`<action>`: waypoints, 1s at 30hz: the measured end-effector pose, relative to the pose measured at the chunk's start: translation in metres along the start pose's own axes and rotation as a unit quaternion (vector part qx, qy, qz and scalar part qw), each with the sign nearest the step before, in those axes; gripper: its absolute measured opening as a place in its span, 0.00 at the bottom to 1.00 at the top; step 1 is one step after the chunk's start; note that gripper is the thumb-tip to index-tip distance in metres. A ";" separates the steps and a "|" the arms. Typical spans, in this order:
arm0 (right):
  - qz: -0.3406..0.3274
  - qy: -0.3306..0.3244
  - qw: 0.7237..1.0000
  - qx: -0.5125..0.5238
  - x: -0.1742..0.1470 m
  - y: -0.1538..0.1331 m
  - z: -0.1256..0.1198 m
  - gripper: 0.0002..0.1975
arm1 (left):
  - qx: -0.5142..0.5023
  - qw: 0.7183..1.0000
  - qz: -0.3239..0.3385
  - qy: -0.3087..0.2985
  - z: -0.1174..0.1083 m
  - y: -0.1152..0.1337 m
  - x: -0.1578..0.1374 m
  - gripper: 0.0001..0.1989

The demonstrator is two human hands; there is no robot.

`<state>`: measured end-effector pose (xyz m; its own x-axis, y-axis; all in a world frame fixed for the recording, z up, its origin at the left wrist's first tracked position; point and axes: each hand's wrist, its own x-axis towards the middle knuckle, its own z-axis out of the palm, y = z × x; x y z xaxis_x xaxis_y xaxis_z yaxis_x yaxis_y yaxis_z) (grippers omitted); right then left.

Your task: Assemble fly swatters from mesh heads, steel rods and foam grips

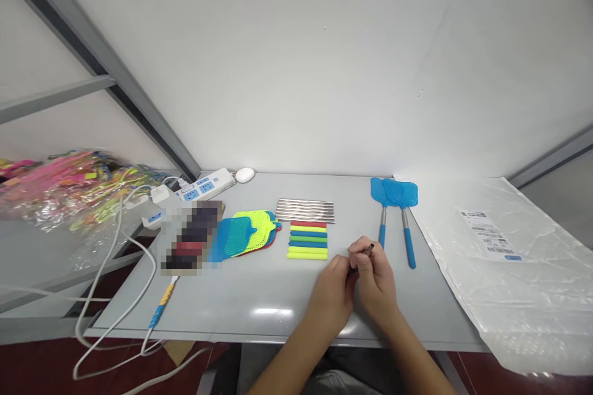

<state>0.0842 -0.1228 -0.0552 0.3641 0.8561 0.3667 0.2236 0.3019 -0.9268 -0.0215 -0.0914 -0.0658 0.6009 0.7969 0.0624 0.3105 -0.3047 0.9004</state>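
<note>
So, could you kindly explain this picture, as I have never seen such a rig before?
There is no machine here, only a person whose head-worn camera looks forward and down. On the shiny grey table lie overlapping blue and yellow-green mesh paddles, a row of silvery metal rods, a row of red, yellow, blue and green tubes, and two blue mesh swatters with metal shafts. The bare right hand grips a thin dark rod, mostly hidden; the bare left hand is close beside, its grip unclear.
</note>
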 end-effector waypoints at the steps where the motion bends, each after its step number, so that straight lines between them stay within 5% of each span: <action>1: -0.002 0.012 1.000 -0.027 -0.003 0.004 0.000 0.08 | -0.002 1.000 0.002 0.003 -0.001 0.001 0.000 0.08; 13: 0.042 0.031 0.978 -0.201 -0.023 0.019 -0.018 0.14 | 0.001 0.998 0.017 0.054 -0.010 0.009 -0.012 0.11; 17: 0.070 0.053 0.962 -0.259 -0.026 0.020 -0.020 0.18 | 0.049 0.982 0.052 0.176 -0.058 -0.008 -0.023 0.10; 21: 0.062 0.042 0.950 -0.302 -0.028 0.027 -0.021 0.21 | 0.201 0.922 0.045 0.329 -0.131 -0.040 -0.047 0.11; 25: 0.041 -0.006 0.951 -0.305 -0.027 0.035 -0.018 0.20 | 0.376 0.876 -0.031 0.300 -0.172 -0.061 -0.072 0.27; 30: 0.020 -0.020 0.957 -0.287 -0.026 0.034 -0.013 0.19 | 0.496 0.831 -0.127 0.219 -0.182 -0.067 -0.079 0.33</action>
<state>0.0945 -0.1402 -0.0948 0.3504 0.8807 0.3188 0.6754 -0.0017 -0.7375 -0.2238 -0.0389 -0.0530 0.1656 0.9480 0.2717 0.9708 -0.2052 0.1242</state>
